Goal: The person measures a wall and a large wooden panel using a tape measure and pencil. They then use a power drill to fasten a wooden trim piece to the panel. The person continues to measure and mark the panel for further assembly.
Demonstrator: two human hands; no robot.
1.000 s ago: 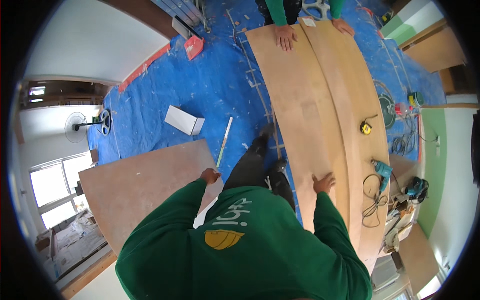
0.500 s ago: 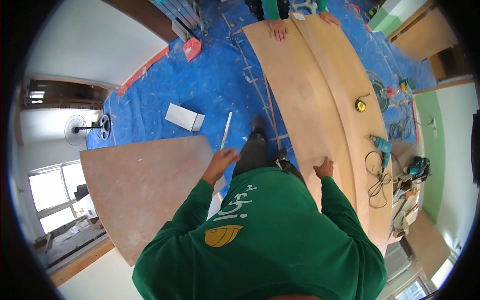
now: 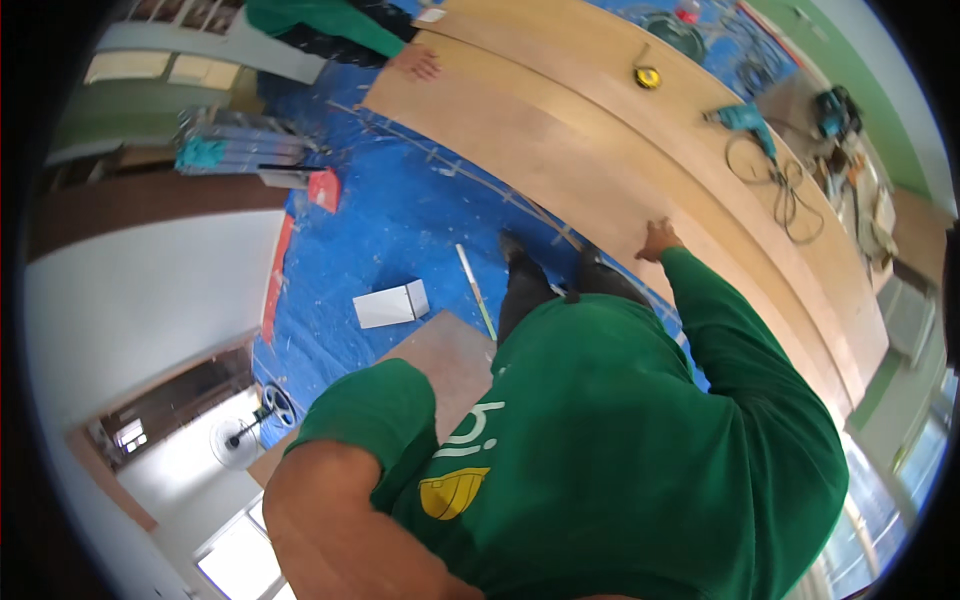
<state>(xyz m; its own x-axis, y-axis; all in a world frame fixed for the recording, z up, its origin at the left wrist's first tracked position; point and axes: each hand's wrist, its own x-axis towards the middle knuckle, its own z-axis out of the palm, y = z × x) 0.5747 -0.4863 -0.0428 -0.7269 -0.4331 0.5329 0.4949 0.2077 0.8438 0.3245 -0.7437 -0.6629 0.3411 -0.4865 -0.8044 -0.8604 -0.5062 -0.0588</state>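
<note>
My right hand rests on the near edge of a long plywood sheet, its fingers spread on the surface. A second plywood sheet lies alongside, overlapping the first. My left arm is bent up close to the camera; the left hand looms large at the lower edge, its fingers hidden. On the plywood sit a yellow and black tape measure and a teal power drill with its cord looped beside it.
Another person's hand lies on the sheet's far end. Blue sheeting covers the floor, with a white box, a thin strip and a red dustpan. A brown board lies left of my legs. A fan stands farther left.
My left hand has come up from beside my leg toward the camera. The view has turned to the right. My right hand stays on the plywood's near edge.
</note>
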